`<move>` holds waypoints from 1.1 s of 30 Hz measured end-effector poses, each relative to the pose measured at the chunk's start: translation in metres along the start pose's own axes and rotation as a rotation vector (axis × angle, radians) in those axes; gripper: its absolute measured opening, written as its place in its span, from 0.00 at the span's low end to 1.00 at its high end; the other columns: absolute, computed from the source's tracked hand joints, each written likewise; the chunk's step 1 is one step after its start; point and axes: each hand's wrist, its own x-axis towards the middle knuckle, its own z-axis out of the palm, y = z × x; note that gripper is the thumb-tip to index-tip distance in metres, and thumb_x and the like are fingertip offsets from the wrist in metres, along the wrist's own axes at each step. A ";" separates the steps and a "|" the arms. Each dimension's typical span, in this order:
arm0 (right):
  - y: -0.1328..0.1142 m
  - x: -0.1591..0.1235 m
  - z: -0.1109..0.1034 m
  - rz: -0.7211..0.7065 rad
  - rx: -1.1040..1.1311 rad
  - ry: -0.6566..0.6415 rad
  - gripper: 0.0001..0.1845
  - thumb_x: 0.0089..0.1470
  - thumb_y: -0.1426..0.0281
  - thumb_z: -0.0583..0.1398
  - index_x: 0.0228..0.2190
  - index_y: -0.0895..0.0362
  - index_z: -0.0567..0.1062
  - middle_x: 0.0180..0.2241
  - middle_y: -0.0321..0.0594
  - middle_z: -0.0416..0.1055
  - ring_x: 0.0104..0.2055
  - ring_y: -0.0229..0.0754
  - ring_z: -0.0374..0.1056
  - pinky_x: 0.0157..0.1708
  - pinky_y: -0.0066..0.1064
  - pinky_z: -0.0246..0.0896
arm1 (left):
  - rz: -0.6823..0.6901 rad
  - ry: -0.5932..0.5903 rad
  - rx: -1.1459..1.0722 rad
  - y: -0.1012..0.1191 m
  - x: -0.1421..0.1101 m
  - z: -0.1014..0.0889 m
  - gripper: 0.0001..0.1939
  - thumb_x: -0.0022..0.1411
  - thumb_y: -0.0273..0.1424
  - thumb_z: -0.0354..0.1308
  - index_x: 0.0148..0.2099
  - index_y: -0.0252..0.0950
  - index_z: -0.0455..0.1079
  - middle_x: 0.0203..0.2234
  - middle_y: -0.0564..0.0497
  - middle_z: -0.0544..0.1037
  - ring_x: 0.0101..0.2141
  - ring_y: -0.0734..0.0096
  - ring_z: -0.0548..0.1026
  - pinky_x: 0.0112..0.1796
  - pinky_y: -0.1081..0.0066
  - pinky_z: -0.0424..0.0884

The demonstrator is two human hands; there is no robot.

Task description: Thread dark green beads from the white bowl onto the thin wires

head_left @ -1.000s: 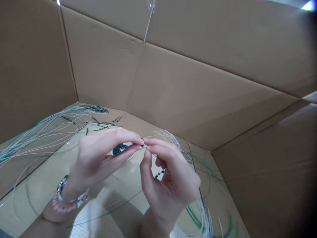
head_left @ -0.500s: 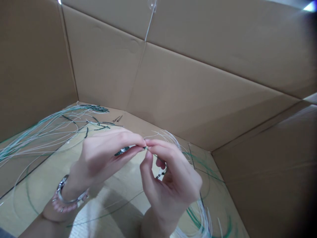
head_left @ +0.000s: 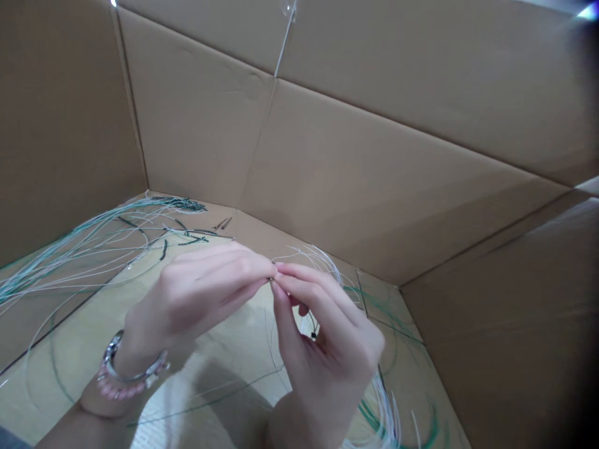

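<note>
My left hand [head_left: 196, 299] and my right hand [head_left: 327, 346] meet fingertip to fingertip over the wooden table [head_left: 84, 349]. Both pinch the same thin white wire [head_left: 309, 321], which loops down inside my right palm with a small dark bead on it. A bracelet and watch [head_left: 126, 374] sit on my left wrist. A bundle of white and green wires [head_left: 384, 405] hangs from under my right hand toward the lower right.
A spread of white and green wires [head_left: 70, 255] with dark beaded ends [head_left: 187, 240] lies at the left back. Cardboard walls [head_left: 374, 162] enclose the table at the left, back and right. A thin line [head_left: 283, 43] hangs down the back wall.
My left hand has turned over and now hides the small white dish of dark beads seen earlier. The fingertips stay pinched together; my right thumb has moved up to the pinch.
</note>
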 end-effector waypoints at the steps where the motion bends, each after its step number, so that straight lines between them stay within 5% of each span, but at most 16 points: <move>1: 0.001 0.000 -0.001 0.006 0.003 0.003 0.10 0.51 0.81 0.59 0.28 0.54 0.73 0.34 0.35 0.76 0.33 0.37 0.73 0.31 0.29 0.71 | 0.013 0.000 0.001 -0.001 0.000 0.000 0.10 0.57 0.19 0.59 0.37 0.41 0.70 0.27 0.57 0.79 0.29 0.73 0.78 0.31 0.74 0.75; 11: 0.010 0.004 -0.006 0.149 0.320 -0.104 0.11 0.50 0.80 0.62 0.31 0.51 0.77 0.32 0.33 0.78 0.35 0.38 0.75 0.34 0.32 0.72 | -0.155 0.023 -0.154 -0.004 0.000 -0.006 0.08 0.56 0.28 0.63 0.39 0.44 0.70 0.27 0.58 0.80 0.27 0.73 0.78 0.28 0.73 0.75; 22: 0.009 0.002 0.002 0.138 0.049 -0.061 0.06 0.45 0.77 0.61 0.26 0.55 0.71 0.33 0.35 0.76 0.37 0.39 0.73 0.37 0.33 0.69 | -0.221 0.096 -0.138 -0.008 -0.005 0.004 0.10 0.55 0.24 0.62 0.37 0.42 0.67 0.26 0.57 0.76 0.29 0.72 0.78 0.31 0.71 0.74; 27: 0.033 -0.006 -0.010 0.297 -0.245 -0.532 0.05 0.43 0.77 0.61 0.25 0.56 0.72 0.32 0.37 0.77 0.35 0.46 0.74 0.38 0.41 0.69 | -0.271 0.283 -0.080 -0.016 -0.006 -0.007 0.11 0.52 0.23 0.64 0.36 0.41 0.67 0.27 0.56 0.74 0.30 0.70 0.77 0.32 0.67 0.76; 30: 0.040 -0.007 -0.014 0.264 -0.175 -0.525 0.21 0.47 0.69 0.64 0.45 0.56 0.71 0.45 0.45 0.74 0.48 0.51 0.71 0.46 0.48 0.67 | -0.244 0.150 -0.023 -0.018 -0.005 -0.012 0.09 0.53 0.23 0.63 0.35 0.40 0.67 0.26 0.56 0.76 0.30 0.71 0.77 0.32 0.69 0.75; 33: 0.031 -0.002 -0.008 0.287 0.151 -0.405 0.27 0.56 0.63 0.59 0.55 0.54 0.61 0.49 0.45 0.71 0.50 0.43 0.69 0.47 0.39 0.68 | -0.156 -0.048 -0.016 -0.017 -0.003 -0.011 0.07 0.56 0.23 0.61 0.35 0.38 0.67 0.27 0.56 0.78 0.28 0.73 0.78 0.29 0.74 0.73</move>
